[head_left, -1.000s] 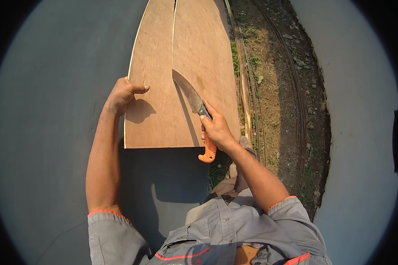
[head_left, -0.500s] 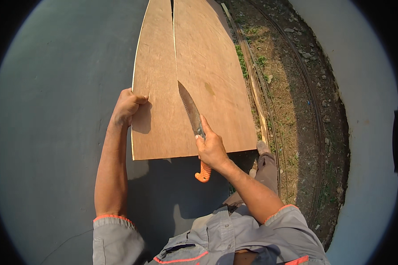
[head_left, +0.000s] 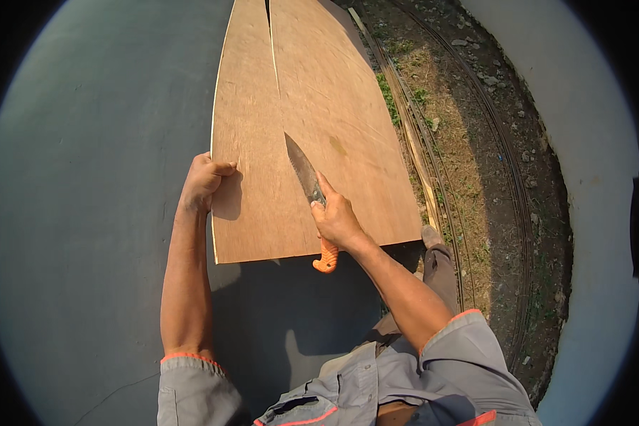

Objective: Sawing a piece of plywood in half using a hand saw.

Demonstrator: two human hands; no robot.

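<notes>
A large plywood sheet [head_left: 255, 206] stretches away in front of me, split by a long narrow cut [head_left: 273, 57] that runs from its far end toward its middle and thins to a fine line. My left hand [head_left: 207, 179] grips the sheet's left edge, thumb on the upper face and fingers out of sight underneath. In my right hand [head_left: 337, 221] is a handsaw [head_left: 303, 169] with a toothed, tapering blade and an orange handle. Its tip points away from me, a little short of the visible end of the cut; whether the blade touches the wood I cannot tell.
A smooth grey surface [head_left: 113, 177] lies on the left. On the right, thin wooden strips [head_left: 410, 135] and long dark rods [head_left: 508, 170] rest on dirt with grass and stones. A pale wall [head_left: 582, 142] stands beyond. My shoe [head_left: 431, 236] is by the sheet's near right corner.
The saw tip was at the end of the cut and now sits apart from it, nearer me on the sheet. The left hand keeps its hold on the edge. The view has shifted slightly.
</notes>
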